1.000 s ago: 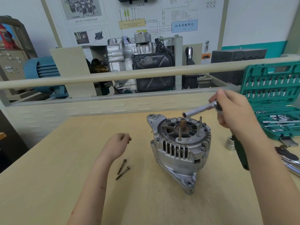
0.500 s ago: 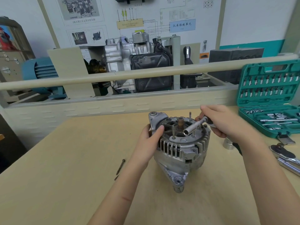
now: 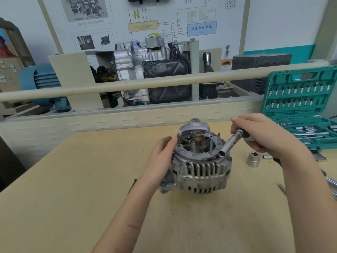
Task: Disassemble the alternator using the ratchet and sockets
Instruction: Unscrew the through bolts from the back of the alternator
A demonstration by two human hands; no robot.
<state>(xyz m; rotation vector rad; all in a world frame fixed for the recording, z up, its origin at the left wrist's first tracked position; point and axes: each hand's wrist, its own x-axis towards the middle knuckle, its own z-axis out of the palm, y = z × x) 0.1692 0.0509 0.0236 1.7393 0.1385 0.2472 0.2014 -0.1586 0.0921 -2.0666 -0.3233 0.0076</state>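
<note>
The silver alternator (image 3: 200, 170) stands on the wooden table (image 3: 73, 198), open end up, with a brass-tipped shaft and thin studs sticking out of the top. My left hand (image 3: 160, 154) grips its left rim. My right hand (image 3: 260, 134) holds the ratchet head with a long socket (image 3: 229, 145) angled down-left, its tip at the right edge of the alternator's top face. A loose bolt (image 3: 132, 185) lies on the table left of the alternator, partly hidden by my left forearm.
A large loose socket (image 3: 253, 159) and a small one (image 3: 267, 157) lie right of the alternator. The open green socket case (image 3: 300, 105) sits at the right table edge, with metal tools (image 3: 331, 183) in front of it. A beige rail and an engine display stand behind the table.
My left hand came from the bolts on the table to the alternator's left rim and turned the alternator. My right hand lowered the socket onto the alternator's top face.
</note>
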